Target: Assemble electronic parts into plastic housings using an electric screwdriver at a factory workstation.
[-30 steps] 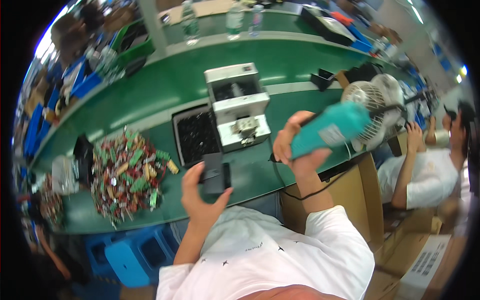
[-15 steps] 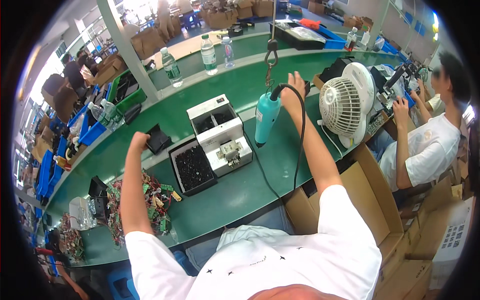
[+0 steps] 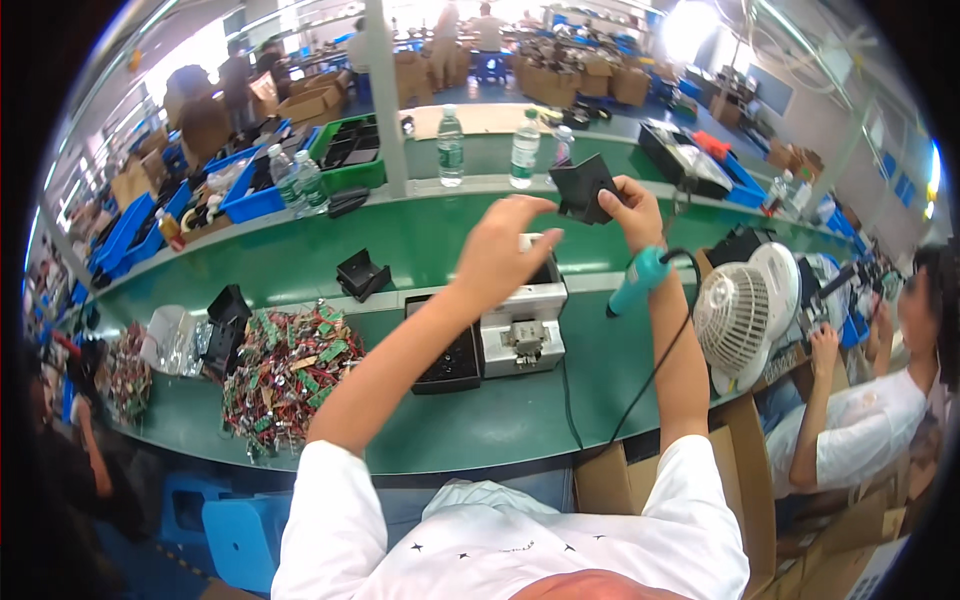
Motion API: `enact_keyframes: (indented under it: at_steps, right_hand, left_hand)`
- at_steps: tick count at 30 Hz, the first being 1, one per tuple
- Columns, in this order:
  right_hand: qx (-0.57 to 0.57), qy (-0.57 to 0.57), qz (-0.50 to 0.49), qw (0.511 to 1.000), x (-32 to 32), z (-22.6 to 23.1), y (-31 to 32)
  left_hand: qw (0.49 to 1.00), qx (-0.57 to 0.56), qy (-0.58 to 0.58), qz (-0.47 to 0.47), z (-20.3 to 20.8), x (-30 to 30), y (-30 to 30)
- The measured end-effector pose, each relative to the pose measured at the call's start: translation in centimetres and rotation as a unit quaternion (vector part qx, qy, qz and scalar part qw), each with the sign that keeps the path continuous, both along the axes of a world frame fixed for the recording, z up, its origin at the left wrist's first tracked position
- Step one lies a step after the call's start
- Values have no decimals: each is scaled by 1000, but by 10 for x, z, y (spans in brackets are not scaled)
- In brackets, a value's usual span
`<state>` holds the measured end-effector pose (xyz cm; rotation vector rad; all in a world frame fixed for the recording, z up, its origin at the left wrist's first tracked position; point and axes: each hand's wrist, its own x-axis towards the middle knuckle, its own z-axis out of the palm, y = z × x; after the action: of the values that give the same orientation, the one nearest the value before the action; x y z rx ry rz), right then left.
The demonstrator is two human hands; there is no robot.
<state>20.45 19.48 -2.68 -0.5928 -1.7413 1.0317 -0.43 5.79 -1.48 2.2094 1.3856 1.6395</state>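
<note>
The black plastic part (image 3: pixel 583 188) sits at the fingertips of my right hand (image 3: pixel 630 212), raised above the green workbench (image 3: pixel 420 250) and just to the right of my left hand (image 3: pixel 497 255). My right hand is closed on the part: the thumb and fingers pinch its lower right corner, and the part stands tilted, one corner pointing up. My left hand is loosely open, the fingers (image 3: pixel 535 206) extended toward the part and the thumb spread below; the fingertips lie just beside the part's left edge, and I cannot tell whether they touch it. A teal power tool (image 3: pixel 632 284) hangs just below my right wrist, its black cord (image 3: pixel 640 385) running down along my right forearm toward the bench edge. Directly beneath my left hand stands a white fixture block (image 3: pixel 522 325) with a black tray (image 3: pixel 452 362) against its left side. Further left of my left arm lies a heap of small green and red circuit boards (image 3: pixel 288 370). To the right of my right arm stands a white desk fan (image 3: pixel 738 315), and beyond it a seated person in white (image 3: pixel 860 425) works at the bench.
</note>
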Motion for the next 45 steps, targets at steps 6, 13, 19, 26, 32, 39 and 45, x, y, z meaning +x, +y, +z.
enact_keyframes:
  at_steps: [6, 13, 19, 26, 32, 39, 45]
  right_hand:
    - [-9, 76, 131, 988, -48, 23, -62]
    - [71, 21, 43, 996, -56, 26, -111]
    - [89, -40, 19, 995, -55, 22, -129]
    - [48, -29, 34, 998, -53, 10, -142]
    - [46, -19, 18, 999, -53, 6, -147]
    - [34, 11, 5, 999, -46, -4, -144]
    - [-93, 212, 79, 970, -14, -78, -153]
  left_hand:
    - [970, -65, -209, -103, -5, 16, 4]
    - [918, -73, -331, -204, -16, 9, -23]
    - [931, -125, -283, -192, -11, -3, -35]
    - [920, -169, -310, -172, -28, 0, -54]
    - [897, -192, -341, -205, -26, -1, -54]
    - [909, -162, -361, -132, -26, -5, -92]
    - [866, -174, -455, -116, -90, -23, -171]
